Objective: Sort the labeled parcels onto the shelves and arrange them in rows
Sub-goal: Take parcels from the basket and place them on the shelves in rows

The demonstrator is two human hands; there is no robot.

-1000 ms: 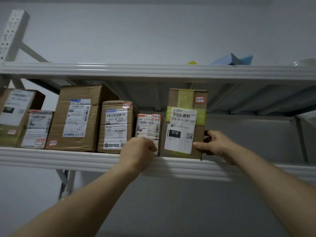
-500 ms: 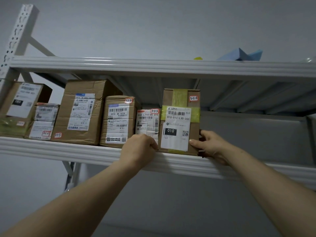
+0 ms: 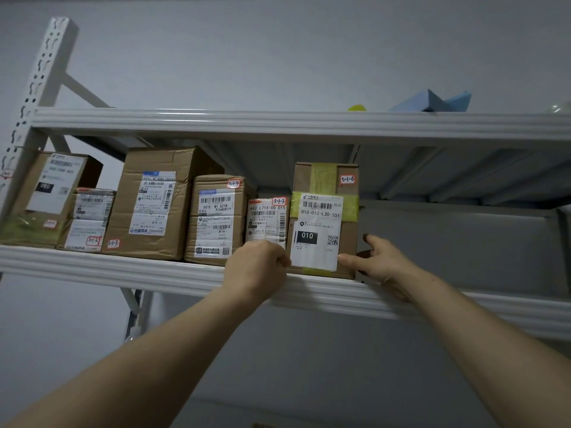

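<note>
Left hand (image 3: pixel 256 268) is curled at the lower left corner of the tall parcel (image 3: pixel 324 183), its fingertips tucked against that edge. Right hand (image 3: pixel 381 262) clasps the lower right corner, thumb flat on the front face and fingers up the right side. So both hands hold this one parcel, which stands upright at the front of the lower shelf (image 3: pixel 123 268).

One slotted post (image 3: pixel 46 72) rises at far left. Six parcels stand in a row on the lower shelf: a box (image 3: pixel 46 193), a small packet (image 3: pixel 89 220) touching it, the biggest box (image 3: pixel 157 202), a mid box (image 3: pixel 216 217), a low packet (image 3: pixel 267 219) partly behind the left hand, then the tall parcel at the right end. Each carries one white shipping label and a small red-framed handwritten tag.

Two shelves show. On the top shelf (image 3: pixel 216 122), towards the right, one yellow scrap (image 3: pixel 357 108) and one blue shape (image 3: pixel 432 101) peek over the rim.
</note>
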